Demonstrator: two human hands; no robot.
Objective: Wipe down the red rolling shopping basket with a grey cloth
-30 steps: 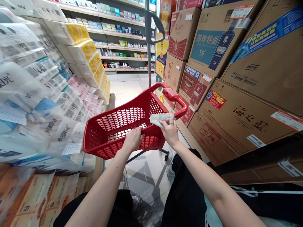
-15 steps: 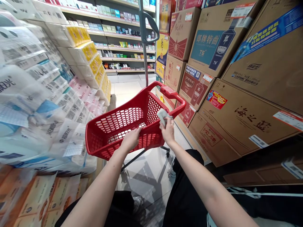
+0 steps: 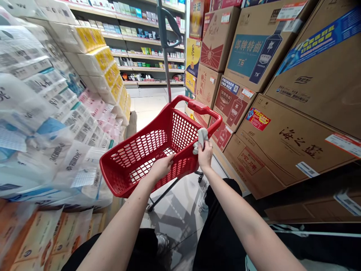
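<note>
A red plastic shopping cart [image 3: 135, 140] with perforated basket walls stands in front of me on metal legs. My left hand [image 3: 162, 168] is closed over the near rim of its basket. In my right hand [image 3: 205, 153] is a pale grey cloth [image 3: 202, 137], held against the cart's rim close to where the handle [image 3: 201, 108] curves down. The fingers of my right hand are wrapped round the cloth. A tall pole with a grey looped grip [image 3: 169, 30] rises behind the handle.
Stacked cardboard cartons [image 3: 284, 139] line the right side. Plastic-wrapped paper packs [image 3: 56, 124] are piled on the left, with orange-and-cream packs [image 3: 42, 233] at lower left. Shelves of small boxed goods [image 3: 141, 37] stand at the back. My shoes [image 3: 163, 244] are on the tiled floor.
My right hand and the cloth have moved slightly right along the rim. The cart has turned a little, its front end coming nearer. My left hand stays on the rim, shifted slightly right.
</note>
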